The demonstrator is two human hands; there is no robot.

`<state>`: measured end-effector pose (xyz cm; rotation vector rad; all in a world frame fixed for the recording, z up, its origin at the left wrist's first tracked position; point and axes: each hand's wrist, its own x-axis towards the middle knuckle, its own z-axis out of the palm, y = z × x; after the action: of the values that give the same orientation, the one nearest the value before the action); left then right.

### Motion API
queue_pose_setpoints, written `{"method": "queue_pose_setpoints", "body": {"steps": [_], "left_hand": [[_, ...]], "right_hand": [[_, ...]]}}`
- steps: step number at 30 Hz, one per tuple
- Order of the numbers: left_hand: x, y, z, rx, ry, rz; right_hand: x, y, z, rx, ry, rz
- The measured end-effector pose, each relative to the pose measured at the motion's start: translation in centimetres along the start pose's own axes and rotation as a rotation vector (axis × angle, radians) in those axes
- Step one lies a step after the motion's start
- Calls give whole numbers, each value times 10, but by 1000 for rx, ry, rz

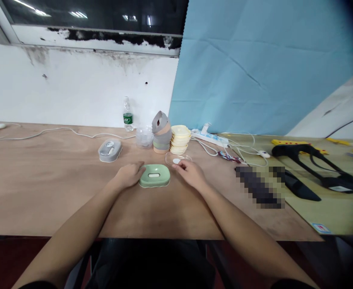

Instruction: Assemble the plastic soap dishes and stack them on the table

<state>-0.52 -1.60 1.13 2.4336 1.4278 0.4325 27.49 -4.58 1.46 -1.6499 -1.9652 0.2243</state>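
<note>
A green oval dish (161, 180) with a pale slot in its middle sits on the table in front of me. My left hand (129, 175) is closed at the dish's left end, with thumb and fingers on its rim. To the right of the dish, my right hand (190, 173) pinches the near edge of a clear thin lid (169, 158) with a white round patch. Behind the lid stand a stack of pale yellow containers (180, 138) and a stack of grey, peach and green rings (161, 138). Farther left rests a grey oval container (109, 151) with a clear cover.
Clear plastic cups (144, 137) and a water bottle (128, 116) stand near the wall. A white power strip (211, 138) with cables lies back right. A black frame-shaped object (341, 176) is at the far right. A white cable (58, 129) crosses the table's left side.
</note>
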Motion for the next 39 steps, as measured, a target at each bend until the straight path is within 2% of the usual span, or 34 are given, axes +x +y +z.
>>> {"method": "queue_pose_setpoints", "body": {"steps": [2,4,6,11,13,15,19,25,28,31,35,39], "left_hand": [[2,-7,-1,-8,60,-66],[4,-11,-2,-16,108,-104],[4,-11,-3,-23,130,-103],[2,0,-2,-64,81,-11],[1,4,-2,-77,74,30],[0,7,-2,-84,94,55],[-2,9,-4,-132,219,86],[-7,17,-10,-158,337,252],[-9,21,-12,-187,388,298],[-9,24,-12,-266,401,243],[-7,25,-6,-401,354,116],[-6,24,-1,-372,292,55]], "right_hand": [[3,9,-7,-16,93,-2],[6,20,-13,-69,125,-5],[7,30,-16,-132,86,7],[7,39,-13,-192,-109,-14],[7,34,-12,-141,-79,-41],[7,27,-13,-37,25,-37],[2,9,-15,216,179,-19],[-14,-16,-8,354,199,-189],[-17,-19,-5,427,237,-200],[-14,-15,-1,487,232,-110],[-6,-6,10,524,120,-7],[-1,-1,22,588,79,59]]}}
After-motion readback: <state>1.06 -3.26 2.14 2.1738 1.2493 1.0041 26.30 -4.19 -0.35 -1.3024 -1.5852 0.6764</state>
